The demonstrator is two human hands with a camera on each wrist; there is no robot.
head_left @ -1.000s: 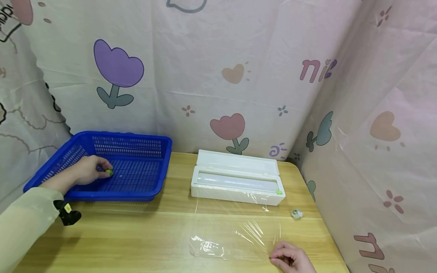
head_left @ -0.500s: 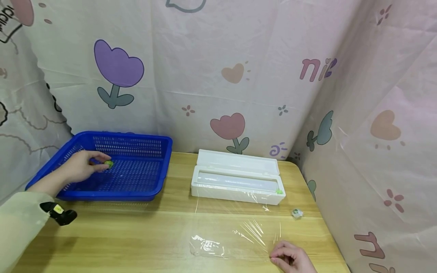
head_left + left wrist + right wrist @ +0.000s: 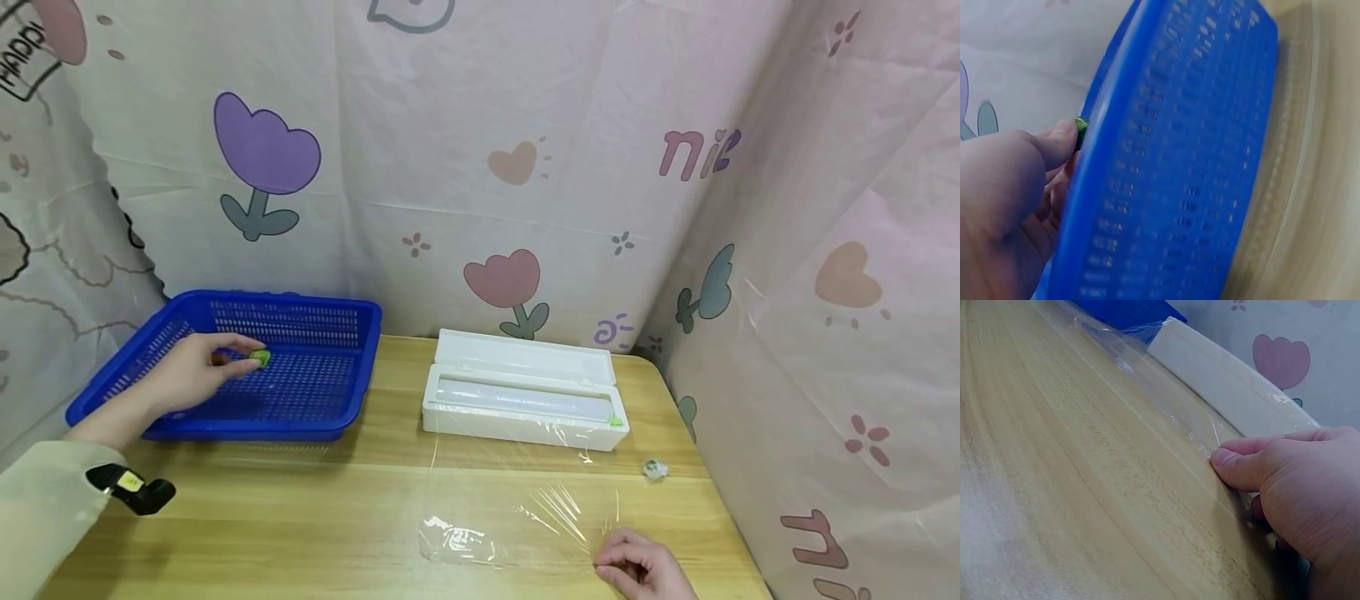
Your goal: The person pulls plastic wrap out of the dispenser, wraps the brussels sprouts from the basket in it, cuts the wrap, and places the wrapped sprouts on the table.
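The left hand (image 3: 198, 367) reached over the near rim into the blue basket (image 3: 247, 430), thumb and fingers pinched on a small green item (image 3: 260, 357) at their very tips; a light hold like that seemed to suit so small a thing and left most of it uncovered. Beneath those fingers lay the basket's slatted floor, though how far below could not be told. Well to their right, the right hand (image 3: 647, 571) pinched the near right corner of a sheet of clear film (image 3: 517, 518) between thumb and forefinger, probably because such thin stuff would curl or slip if let go. From these fingers the film ran leftward and away over the counter (image 3: 300, 517), creased just beyond them, up to the white box (image 3: 525, 429). The box stood beyond the right fingers with its lid (image 3: 525, 354) tipped back, which left the roll (image 3: 525, 398) exposed and presumably free to feed; the sheet, apparently attached there, was anchored at its far end. A small wrapped piece (image 3: 655, 470), greenish inside, sat beyond the right fingers, near the box and off the film, perhaps to leave the sheet's surface free.
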